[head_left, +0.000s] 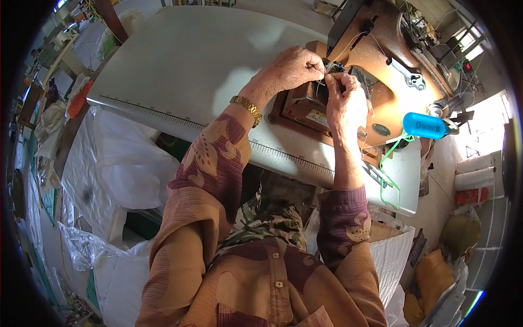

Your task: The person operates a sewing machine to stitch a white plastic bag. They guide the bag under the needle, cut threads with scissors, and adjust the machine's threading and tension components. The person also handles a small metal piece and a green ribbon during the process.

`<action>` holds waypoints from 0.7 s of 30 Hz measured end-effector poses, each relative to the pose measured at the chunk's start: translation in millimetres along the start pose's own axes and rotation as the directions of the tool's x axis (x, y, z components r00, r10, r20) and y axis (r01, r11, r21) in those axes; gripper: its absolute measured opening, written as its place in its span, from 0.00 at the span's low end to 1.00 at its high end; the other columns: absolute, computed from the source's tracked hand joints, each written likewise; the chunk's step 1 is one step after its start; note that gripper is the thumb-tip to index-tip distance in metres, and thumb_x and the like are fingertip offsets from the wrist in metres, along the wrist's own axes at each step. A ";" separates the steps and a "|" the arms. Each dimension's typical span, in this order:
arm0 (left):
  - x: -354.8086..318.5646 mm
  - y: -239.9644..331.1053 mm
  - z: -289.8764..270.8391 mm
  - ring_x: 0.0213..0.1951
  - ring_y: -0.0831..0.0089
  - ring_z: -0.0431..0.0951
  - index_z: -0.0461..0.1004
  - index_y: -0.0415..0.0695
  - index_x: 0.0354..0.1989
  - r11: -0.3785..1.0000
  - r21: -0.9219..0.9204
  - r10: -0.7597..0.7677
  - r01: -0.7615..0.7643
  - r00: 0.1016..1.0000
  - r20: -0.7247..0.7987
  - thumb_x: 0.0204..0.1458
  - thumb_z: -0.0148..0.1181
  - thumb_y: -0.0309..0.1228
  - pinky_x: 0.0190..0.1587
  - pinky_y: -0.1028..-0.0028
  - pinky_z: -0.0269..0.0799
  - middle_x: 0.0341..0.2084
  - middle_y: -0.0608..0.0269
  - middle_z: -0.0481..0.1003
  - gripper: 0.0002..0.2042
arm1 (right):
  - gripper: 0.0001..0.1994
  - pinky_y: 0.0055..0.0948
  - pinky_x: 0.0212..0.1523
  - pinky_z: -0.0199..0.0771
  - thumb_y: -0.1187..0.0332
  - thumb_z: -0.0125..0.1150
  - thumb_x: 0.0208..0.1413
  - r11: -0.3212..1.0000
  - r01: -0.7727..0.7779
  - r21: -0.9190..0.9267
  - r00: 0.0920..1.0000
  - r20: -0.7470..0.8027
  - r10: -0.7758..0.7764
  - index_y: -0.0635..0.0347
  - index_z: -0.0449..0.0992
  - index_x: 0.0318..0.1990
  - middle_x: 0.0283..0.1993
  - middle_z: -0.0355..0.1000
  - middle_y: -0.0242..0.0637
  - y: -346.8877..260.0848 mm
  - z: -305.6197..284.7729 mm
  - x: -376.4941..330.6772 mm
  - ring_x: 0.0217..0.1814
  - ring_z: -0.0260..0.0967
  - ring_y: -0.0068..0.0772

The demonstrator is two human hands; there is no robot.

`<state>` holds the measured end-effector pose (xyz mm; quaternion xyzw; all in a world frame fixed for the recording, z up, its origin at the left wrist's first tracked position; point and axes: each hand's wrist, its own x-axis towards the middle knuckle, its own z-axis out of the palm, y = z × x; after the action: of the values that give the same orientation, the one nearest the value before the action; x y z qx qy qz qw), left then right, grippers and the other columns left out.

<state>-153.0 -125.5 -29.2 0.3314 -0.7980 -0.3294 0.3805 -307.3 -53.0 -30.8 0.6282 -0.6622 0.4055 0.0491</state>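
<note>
A brown sewing machine stands at the right of a pale grey worktable. My left hand and my right hand meet at its needle area, with fingertips almost touching. Both hands are closed in a pinch. A thin white thread loops down from the machine head to the pinched fingers. The needle and the thread's end are hidden behind my fingers. Beneath my hands lies the machine's brown bed, with a yellow warning label on its front.
A ruler scale runs along the table's front edge. A blue cylinder on the machine's right side has a bright green cord near it. White sheeting hangs at the left, and a white sack stands at the lower right.
</note>
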 end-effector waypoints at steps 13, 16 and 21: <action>-13.9 -3.9 11.3 0.32 0.72 0.74 0.72 0.37 0.39 0.999 0.049 0.016 -0.008 0.983 -0.184 0.62 0.55 0.32 0.37 0.70 0.72 0.29 0.60 0.77 0.09 | 0.13 0.34 0.50 0.70 0.61 0.60 0.62 1.000 -0.003 0.024 0.999 0.047 0.002 0.63 0.80 0.42 0.41 0.78 0.44 4.2 -6.4 -1.2 0.45 0.75 0.39; -17.9 -5.5 13.9 0.29 0.69 0.74 0.71 0.38 0.38 0.993 0.114 0.061 -0.030 0.959 -0.278 0.61 0.55 0.30 0.36 0.69 0.72 0.27 0.57 0.76 0.07 | 0.12 0.30 0.50 0.70 0.62 0.60 0.62 0.987 -0.019 0.159 0.999 0.053 0.010 0.64 0.80 0.40 0.43 0.79 0.41 6.0 -6.9 -2.8 0.45 0.75 0.33; -19.9 -11.6 14.7 0.26 0.68 0.73 0.71 0.39 0.37 0.982 0.160 0.155 -0.101 0.915 -0.372 0.61 0.55 0.29 0.32 0.67 0.71 0.25 0.58 0.75 0.06 | 0.15 0.31 0.49 0.72 0.57 0.61 0.60 0.879 -0.031 0.476 0.987 0.153 -0.048 0.55 0.80 0.48 0.40 0.80 0.36 16.6 -12.2 -0.6 0.43 0.77 0.31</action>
<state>-152.1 -112.4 -53.2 0.3620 -0.7490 -0.1768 0.5260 -327.0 -47.2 -30.8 0.6544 -0.5410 0.5038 -0.1586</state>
